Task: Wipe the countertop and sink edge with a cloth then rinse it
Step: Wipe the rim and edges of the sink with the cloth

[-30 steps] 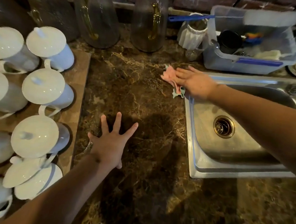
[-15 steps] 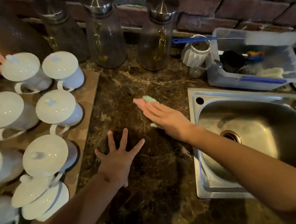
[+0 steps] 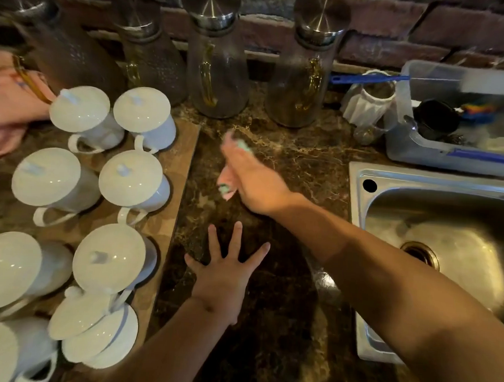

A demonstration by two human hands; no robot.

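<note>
Our right hand has swept the cloth farther left across the countertop, away from the sink, fingers seemingly flat on it though blurred. Our left hand stays spread, pressing the counter nearer us.

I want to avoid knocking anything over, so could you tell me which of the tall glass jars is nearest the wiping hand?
The third jar from the left, directly behind the right hand and its cloth.
</note>
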